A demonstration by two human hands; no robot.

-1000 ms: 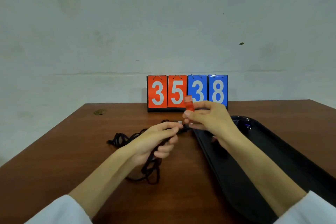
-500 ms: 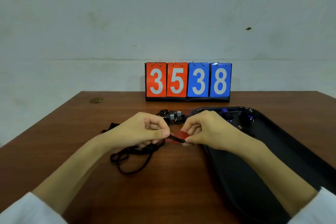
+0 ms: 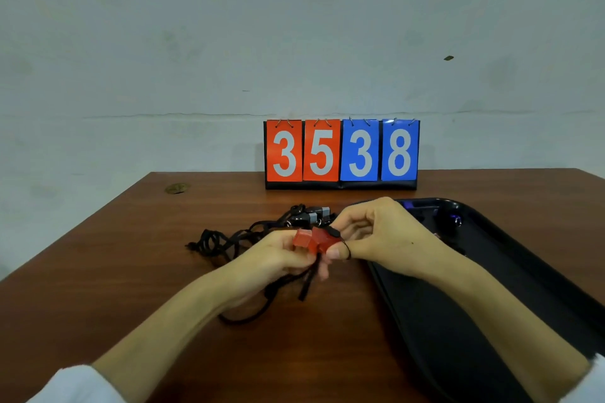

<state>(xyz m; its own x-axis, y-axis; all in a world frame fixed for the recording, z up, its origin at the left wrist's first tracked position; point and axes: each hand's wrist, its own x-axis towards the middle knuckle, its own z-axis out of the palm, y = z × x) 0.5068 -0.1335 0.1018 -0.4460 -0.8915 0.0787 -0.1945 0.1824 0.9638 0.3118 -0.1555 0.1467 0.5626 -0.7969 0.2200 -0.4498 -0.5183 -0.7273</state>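
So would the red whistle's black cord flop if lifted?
Probably floppy: the black cord droops limp from the red whistle below the left hand and lies in loose loops on the table. Likely light too, and apt to tangle, judging by the snarled cords behind.

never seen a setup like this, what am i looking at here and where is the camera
No machine: one picture, from a camera worn on a person's head, looking down at their two bare hands. The left hand and right hand together pinch a small red piece, probably a whistle, with a black cord hanging from it. On the brown table lie a tangle of black cords, black and grey pieces behind the hands, a black tray on the right, and a flip scoreboard reading 3538.
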